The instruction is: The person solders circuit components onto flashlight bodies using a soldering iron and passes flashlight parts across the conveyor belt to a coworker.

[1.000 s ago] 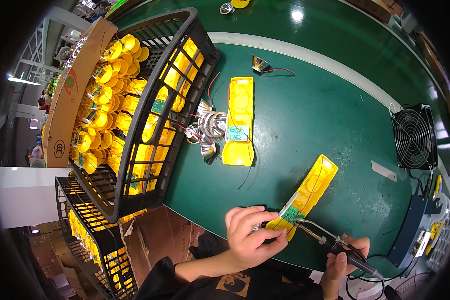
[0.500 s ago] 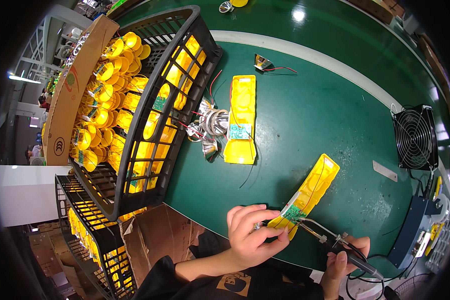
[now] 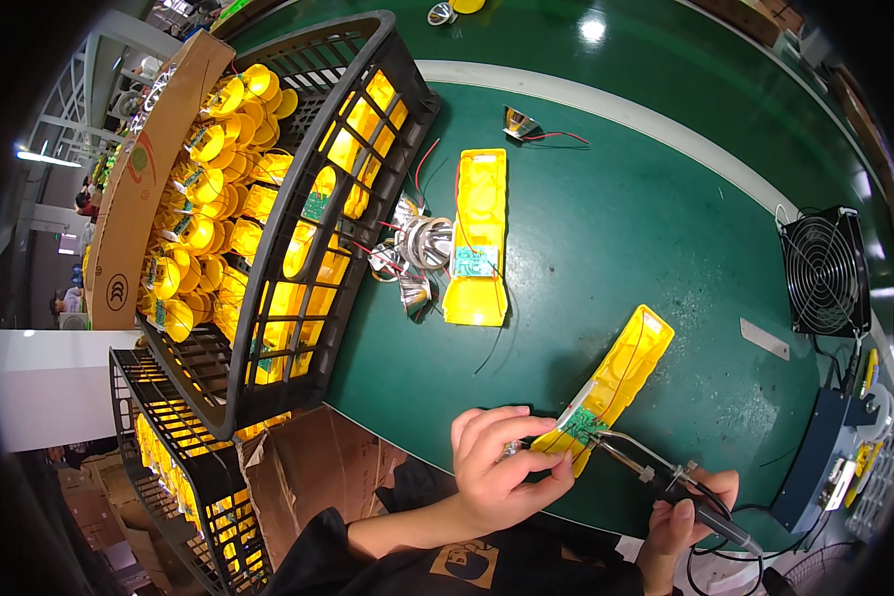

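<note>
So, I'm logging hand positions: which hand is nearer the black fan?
Right. The right hand with the soldering iron sits below the black fan; the left hand is farther left.

Near end of the yellow housing (image 3: 616, 382) hidden under the left hand (image 3: 497, 467); soldering iron (image 3: 666, 477) tip contact on the small green board (image 3: 584, 425) too small to resolve.

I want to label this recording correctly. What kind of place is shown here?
Probably an electronics assembly workbench in a factory. The right hand holds a soldering iron to a small circuit board in a yellow plastic housing, the left hand steadies it, and black crates hold many identical yellow parts.
</note>
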Demonstrator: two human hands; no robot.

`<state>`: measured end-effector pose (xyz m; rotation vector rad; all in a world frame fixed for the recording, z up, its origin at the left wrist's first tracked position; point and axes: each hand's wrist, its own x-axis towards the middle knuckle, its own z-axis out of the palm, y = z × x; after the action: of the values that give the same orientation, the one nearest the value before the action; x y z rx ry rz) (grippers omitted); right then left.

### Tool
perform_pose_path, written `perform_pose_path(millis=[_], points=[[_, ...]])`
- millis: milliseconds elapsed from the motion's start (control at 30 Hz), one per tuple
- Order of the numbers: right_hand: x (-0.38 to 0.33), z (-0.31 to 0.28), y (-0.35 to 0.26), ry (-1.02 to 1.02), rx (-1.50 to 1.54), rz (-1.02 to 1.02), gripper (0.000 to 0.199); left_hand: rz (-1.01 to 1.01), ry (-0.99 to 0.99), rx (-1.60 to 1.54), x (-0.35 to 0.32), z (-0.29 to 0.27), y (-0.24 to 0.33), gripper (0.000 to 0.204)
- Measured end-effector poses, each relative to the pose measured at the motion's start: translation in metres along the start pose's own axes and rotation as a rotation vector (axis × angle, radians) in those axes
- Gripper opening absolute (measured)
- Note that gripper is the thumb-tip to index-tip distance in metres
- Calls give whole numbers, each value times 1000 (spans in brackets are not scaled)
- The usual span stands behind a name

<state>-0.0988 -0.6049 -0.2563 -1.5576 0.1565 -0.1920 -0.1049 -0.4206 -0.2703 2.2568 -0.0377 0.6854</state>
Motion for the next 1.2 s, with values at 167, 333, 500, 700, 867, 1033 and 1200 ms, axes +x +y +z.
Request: perform_pose_path(millis=[167, 333, 500, 700, 867, 1033, 1200], points=[[4, 0, 5, 45, 82, -92, 39, 4, -4, -5, -1, 1, 1, 21], [7, -14, 22, 46, 185, -185, 34, -61, -6, -18, 0, 0, 3, 19], [9, -8, 15, 23, 233, -156, 35, -86, -66, 6, 2, -2, 6, 21], [8, -14, 22, 78, 220, -181, 35, -77, -130, -9, -1, -2, 0, 16], [9, -8, 15, 29, 387, -68, 34, -95, -104, 19, 2, -10, 7, 12], [10, -10, 18, 27, 518, -82, 28, -107, -43, -31, 8, -11, 4, 8], [7, -17, 23, 75, 481, -73, 30, -90, 11, -66, 20, -25, -10, 8]])
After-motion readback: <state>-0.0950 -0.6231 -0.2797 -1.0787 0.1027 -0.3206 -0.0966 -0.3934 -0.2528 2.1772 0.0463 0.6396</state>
